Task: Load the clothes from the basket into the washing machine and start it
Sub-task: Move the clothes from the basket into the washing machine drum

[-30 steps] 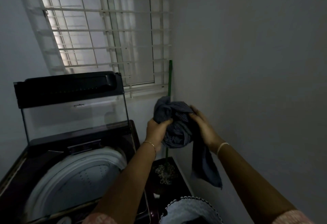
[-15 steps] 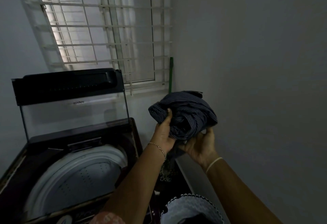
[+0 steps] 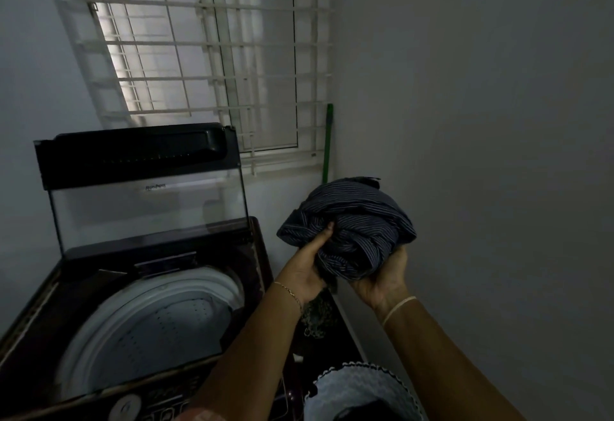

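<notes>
Dark navy pinstriped garment (image 3: 355,224), bunched into a creased ball, is gripped by left hand (image 3: 307,271) from its 8 o'clock side; cupped underneath by right hand (image 3: 382,279). It is held at 2 o'clock of the washing machine (image 3: 139,304); lid (image 3: 146,188) is raised, drum open; basket (image 3: 358,390) is seen at 6 o'clock.

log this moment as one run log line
step: loading | left hand + right hand: holding bunched striped garment | washing machine: lid up, drum open | garment: not yet in

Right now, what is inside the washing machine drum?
The drum shows only bare perforated wall; no clothes visible. Its bottom is hidden by the front rim and the left arm.
</notes>
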